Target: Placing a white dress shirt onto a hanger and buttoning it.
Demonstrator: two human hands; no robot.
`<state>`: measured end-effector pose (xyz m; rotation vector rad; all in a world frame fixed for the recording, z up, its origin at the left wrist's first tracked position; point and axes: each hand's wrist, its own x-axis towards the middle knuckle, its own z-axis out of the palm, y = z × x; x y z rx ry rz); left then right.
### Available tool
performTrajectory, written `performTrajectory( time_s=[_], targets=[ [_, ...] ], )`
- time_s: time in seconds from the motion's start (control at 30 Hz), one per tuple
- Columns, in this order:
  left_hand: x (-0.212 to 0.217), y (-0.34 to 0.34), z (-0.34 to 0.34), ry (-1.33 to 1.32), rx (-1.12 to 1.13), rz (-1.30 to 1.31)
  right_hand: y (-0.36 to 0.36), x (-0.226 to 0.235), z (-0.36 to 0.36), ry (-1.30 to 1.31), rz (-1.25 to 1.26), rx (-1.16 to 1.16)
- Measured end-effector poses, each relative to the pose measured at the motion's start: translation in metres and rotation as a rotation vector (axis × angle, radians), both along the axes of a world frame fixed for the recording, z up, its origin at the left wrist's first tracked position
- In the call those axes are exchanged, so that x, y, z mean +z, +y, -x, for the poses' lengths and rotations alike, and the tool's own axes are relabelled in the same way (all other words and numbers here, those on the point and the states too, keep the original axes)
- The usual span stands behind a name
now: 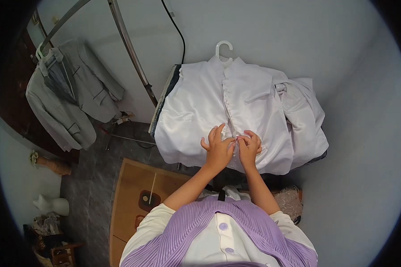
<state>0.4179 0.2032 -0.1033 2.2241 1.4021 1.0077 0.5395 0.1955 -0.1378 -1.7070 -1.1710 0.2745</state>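
A white satin shirt [189, 104] lies front up on a padded board, with a white hanger [224, 46] at its collar. A line of small buttons runs down its front opening. Low on that opening, my left hand [218, 149] pinches the edge between thumb and a fingertip, its other fingers fanned out. Close beside it, my right hand [248, 149] pinches the facing edge, fingers curled. Whatever small part sits between the fingertips is too small to make out. One sleeve [298, 100] is bunched at the shirt's right side.
The board's dark edge [167, 95] shows at the left, near a metal rack pole [131, 51]. Grey jackets [67, 98] hang on the rack. A brown patterned mat [133, 178] covers floor at lower left. A pale wall [356, 133] stands close on the right.
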Motion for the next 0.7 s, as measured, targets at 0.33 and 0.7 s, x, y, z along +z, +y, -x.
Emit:
performTrajectory(
  time_s=[0.33,0.7],
  targets=[
    [-0.007,0.008,0.005,0.060,0.093,0.116,-0.006,0.004,-0.006,-0.180,0.009,0.008],
    [-0.020,0.011,0.035,0.025,0.248,0.133,-0.007,-0.012,-0.028,-0.049,-0.018,0.067]
  ],
)
